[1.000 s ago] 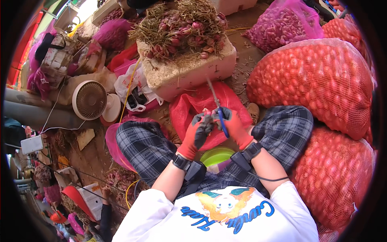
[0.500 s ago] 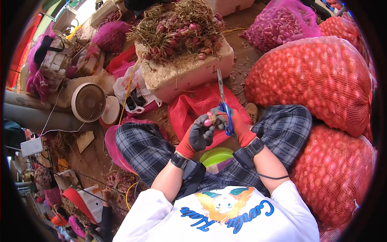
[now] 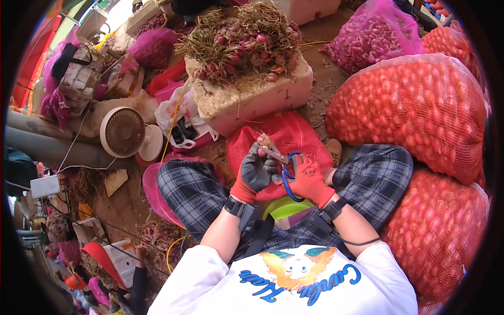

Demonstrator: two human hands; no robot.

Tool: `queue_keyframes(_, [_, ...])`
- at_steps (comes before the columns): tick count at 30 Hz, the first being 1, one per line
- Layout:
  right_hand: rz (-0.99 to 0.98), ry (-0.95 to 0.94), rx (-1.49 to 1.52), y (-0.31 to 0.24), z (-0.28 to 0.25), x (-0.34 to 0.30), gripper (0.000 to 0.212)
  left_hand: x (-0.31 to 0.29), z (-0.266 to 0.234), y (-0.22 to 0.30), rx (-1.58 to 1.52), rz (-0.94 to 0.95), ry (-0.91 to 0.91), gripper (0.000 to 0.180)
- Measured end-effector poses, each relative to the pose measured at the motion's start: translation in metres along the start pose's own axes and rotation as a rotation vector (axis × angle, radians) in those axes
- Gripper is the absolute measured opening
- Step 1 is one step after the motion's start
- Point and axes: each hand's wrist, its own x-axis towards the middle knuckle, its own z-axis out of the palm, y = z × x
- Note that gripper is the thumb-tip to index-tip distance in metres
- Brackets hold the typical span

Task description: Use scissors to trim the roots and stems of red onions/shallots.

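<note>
In a red and grey work glove, my left hand (image 3: 255, 172) grips a small shallot (image 3: 264, 140) with its dry stem end up. My gloved right hand (image 3: 310, 179) is closed on the blue handles of a pair of scissors (image 3: 276, 154). Their blades point left and reach the shallot just above my left fingertips; whether they cut into it is too small to tell. Below my hands, between my legs, sits a green bowl (image 3: 283, 207), partly hidden. Red mesh netting (image 3: 302, 136) lies just beyond my hands.
Ahead stands a foam box (image 3: 257, 105) topped with a pile of dried shallot bunches (image 3: 236, 47). Full red mesh sacks (image 3: 404, 110) crowd my right side, with a pink sack (image 3: 370, 39) behind. A fan (image 3: 123, 131) and a white plastic bag (image 3: 176, 115) are at left.
The scissors have swung from pointing forward to pointing left, their blades now at the shallot. My left hand has raised the shallot slightly and turned its stem end up.
</note>
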Motion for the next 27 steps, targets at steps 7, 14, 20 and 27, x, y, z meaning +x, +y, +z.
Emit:
queue_keyframes(7, [0.001, 0.016, -0.013, -0.007, -0.018, 0.0, 0.077, -0.005, -0.009, -0.002, 0.28, -0.054, 0.001, 0.027])
queue_keyframes(14, [-0.066, 0.018, -0.009, 0.003, -0.005, 0.003, 0.043, -0.001, -0.007, -0.006, 0.348, 0.122, 0.152, 0.024])
queue_keyframes(20, [0.057, -0.102, 0.594, 0.012, -0.003, 0.004, 0.047, 0.004, -0.011, -0.004, 0.263, 0.131, 0.04, 0.02])
queue_keyframes(27, [0.017, 0.064, 0.22, 0.014, -0.026, 0.001, 0.056, 0.006, -0.021, 0.015, 0.481, 0.506, 0.228, 0.018])
